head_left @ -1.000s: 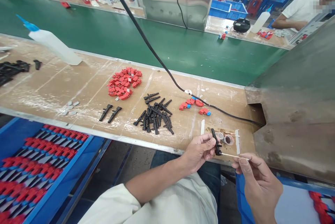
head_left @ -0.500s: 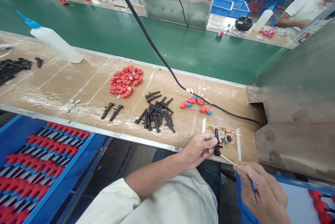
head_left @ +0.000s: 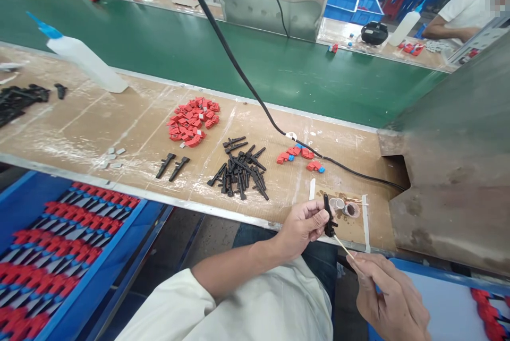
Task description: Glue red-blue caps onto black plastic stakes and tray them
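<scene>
Between the thumb and fingers of my left hand (head_left: 305, 227) a black plastic part (head_left: 328, 219) is pinched, standing nearly upright over the table's front edge. My right hand (head_left: 392, 290) grips a thin wooden stick (head_left: 342, 246), whose far tip meets the lower end of the black part. Just beyond, two small round pots stand on the cardboard: a pale one (head_left: 338, 203) and one with dark contents (head_left: 351, 210). A heap of similar black parts (head_left: 239, 171) lies left of my hands, with two single ones (head_left: 178, 169) beside it.
Red pieces (head_left: 193, 120) form a pile farther left, and red-blue pieces (head_left: 314, 165) lie behind my hands. A black cable (head_left: 255, 94) crosses the table. A white bottle (head_left: 87, 62) leans at left. Blue crates (head_left: 119, 245) flank me. A metal housing (head_left: 454, 171) stands right.
My right hand has shifted slightly left, toward the black part, with the stick. The black part is tilted a little more in my left hand. The whole view has moved slightly.
</scene>
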`<state>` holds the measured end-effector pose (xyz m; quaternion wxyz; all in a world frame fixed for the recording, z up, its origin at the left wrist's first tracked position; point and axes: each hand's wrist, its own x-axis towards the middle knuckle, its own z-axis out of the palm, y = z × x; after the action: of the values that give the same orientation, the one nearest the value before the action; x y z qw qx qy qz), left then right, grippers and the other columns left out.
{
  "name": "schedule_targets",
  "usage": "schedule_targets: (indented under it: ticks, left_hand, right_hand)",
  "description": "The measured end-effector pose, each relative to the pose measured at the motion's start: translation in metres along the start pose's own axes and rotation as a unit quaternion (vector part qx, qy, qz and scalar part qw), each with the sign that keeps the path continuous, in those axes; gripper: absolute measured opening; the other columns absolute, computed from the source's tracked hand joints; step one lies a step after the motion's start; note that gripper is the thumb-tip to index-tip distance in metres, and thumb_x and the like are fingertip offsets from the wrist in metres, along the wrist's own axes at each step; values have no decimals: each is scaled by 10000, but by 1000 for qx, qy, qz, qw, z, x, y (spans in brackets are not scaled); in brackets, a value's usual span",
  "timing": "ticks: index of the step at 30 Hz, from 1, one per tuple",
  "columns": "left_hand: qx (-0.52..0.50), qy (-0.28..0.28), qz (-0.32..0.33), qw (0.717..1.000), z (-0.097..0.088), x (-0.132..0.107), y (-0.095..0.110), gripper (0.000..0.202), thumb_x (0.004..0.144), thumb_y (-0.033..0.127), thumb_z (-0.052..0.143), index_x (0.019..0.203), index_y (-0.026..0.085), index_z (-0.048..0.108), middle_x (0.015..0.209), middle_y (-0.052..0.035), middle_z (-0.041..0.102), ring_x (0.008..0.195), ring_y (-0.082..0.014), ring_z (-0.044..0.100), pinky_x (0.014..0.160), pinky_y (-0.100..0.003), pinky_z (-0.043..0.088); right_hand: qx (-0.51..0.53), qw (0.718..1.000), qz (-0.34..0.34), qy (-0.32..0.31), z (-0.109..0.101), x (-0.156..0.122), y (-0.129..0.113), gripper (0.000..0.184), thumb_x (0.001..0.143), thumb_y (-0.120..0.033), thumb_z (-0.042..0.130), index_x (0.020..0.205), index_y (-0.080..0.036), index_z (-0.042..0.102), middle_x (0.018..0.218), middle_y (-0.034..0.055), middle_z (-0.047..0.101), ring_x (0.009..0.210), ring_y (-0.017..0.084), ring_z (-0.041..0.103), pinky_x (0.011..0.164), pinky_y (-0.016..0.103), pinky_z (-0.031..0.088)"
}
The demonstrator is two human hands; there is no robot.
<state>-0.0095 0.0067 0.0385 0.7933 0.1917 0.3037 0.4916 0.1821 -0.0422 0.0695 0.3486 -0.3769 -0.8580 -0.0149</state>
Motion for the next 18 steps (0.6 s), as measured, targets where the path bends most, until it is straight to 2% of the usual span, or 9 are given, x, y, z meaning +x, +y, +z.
schedule_targets:
  ticks: [6, 12, 15, 18]
  left_hand:
    - [-52, 37, 47, 997, 4, -5, -10, 557, 641, 602, 900, 828, 155, 623, 701, 19, 585, 490, -31, 359, 450, -188, 239]
    - [41, 27, 168, 985, 4, -9, -24, 492, 844, 642, 726, 890, 160, 636, 762, -16, 638, 492, -49, 379, 451, -215, 273]
    - [78, 16, 189, 979, 2, -12, -25, 487, 869, 641, 697, 882, 158, 637, 755, -25, 638, 507, -59, 392, 476, -227, 296]
    - [67, 5, 166, 984, -2, -12, -22, 494, 840, 643, 727, 864, 158, 631, 736, -21, 627, 507, -63, 394, 472, -230, 288]
  right_hand:
    - [5, 999, 20, 43, 14, 4, -11, 211, 954, -58, 605, 1064, -237, 620, 790, 13, 777, 678, 166, 756, 561, 252, 599]
    - [7, 999, 36, 40, 11, 13, -18, 105, 1005, -113, 581, 1034, -207, 617, 813, 32, 775, 694, 144, 755, 601, 218, 608]
    - [60, 994, 91, 18, 12, 13, -19, 117, 1017, -131, 559, 1003, -223, 631, 812, 25, 762, 686, 137, 748, 580, 206, 600]
    - [137, 973, 176, 52, 19, 8, -16, 92, 1009, -144, 585, 1028, -225, 622, 802, 13, 744, 686, 147, 734, 597, 237, 616]
